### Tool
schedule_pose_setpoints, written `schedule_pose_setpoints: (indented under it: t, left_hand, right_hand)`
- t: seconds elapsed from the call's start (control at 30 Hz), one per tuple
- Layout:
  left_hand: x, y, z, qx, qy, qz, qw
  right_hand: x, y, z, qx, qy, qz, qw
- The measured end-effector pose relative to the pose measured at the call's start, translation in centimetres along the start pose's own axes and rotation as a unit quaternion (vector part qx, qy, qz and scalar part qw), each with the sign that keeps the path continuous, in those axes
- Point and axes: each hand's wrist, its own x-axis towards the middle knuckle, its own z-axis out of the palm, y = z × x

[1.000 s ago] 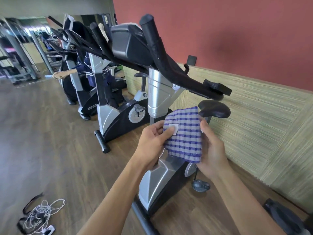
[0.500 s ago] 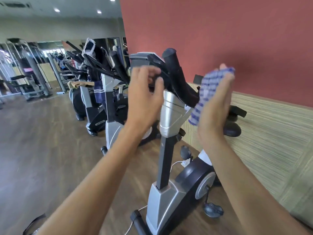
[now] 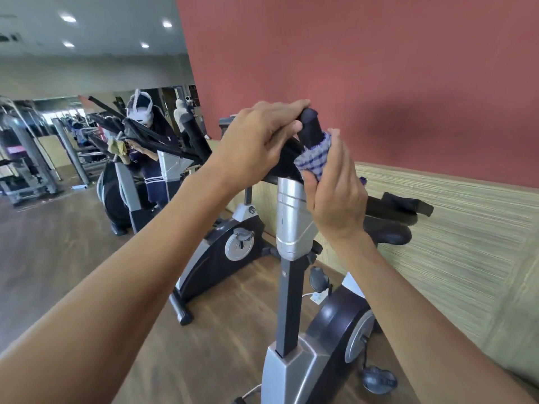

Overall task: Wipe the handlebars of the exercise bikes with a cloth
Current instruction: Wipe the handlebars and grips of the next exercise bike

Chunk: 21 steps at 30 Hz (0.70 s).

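A: In the head view, where is the blue-and-white checked cloth (image 3: 315, 158)?

B: At one o'clock from the silver post (image 3: 294, 217). The right hand (image 3: 335, 193) grasps it around the black upright handlebar (image 3: 310, 126). The left hand (image 3: 256, 144) grips the black bar beside it, fingers curled over.

A: How far is the task?

B: I judge it is only beginning; the other grey-and-black exercise bikes (image 3: 227, 237) at ten o'clock look not wiped yet.

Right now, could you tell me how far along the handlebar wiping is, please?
Nothing looks finished yet. In hand: the right hand wraps the checked cloth around the near handlebar, while the left hand steadies it. Left: the next bike's handlebars.
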Motion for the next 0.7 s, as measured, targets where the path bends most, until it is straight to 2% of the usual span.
schedule_pose_setpoints:
  t: [0.17,0.3,0.4,0.57,0.7]
  left_hand:
    - [0.4,-0.6,0.2,-0.008,0.013,0.015,1.0]
    - [0.4,-1.2,0.1,-0.009,0.026,0.02,0.999]
    - [0.4,-1.0,0.3,-0.013,0.031,0.019,0.999]
    - [0.7,-1.0,0.3,-0.022,0.039,0.011,0.999]
    - [0.6,-1.2,0.5,-0.032,0.046,-0.002,0.998]
  right_hand:
    - [2.0,-1.6,0.2,-0.019,0.005,0.048,0.999]
    - [0.7,-1.0,0.5,-0.04,0.025,0.024,0.999]
    - [-1.2,0.1,0.1,-0.043,0.011,0.014,0.999]
    - [0.6,-1.1,0.2,-0.006,0.026,0.035,0.999]
    - [1.1,-1.6,0.6,-0.023,0.028,0.042,0.998]
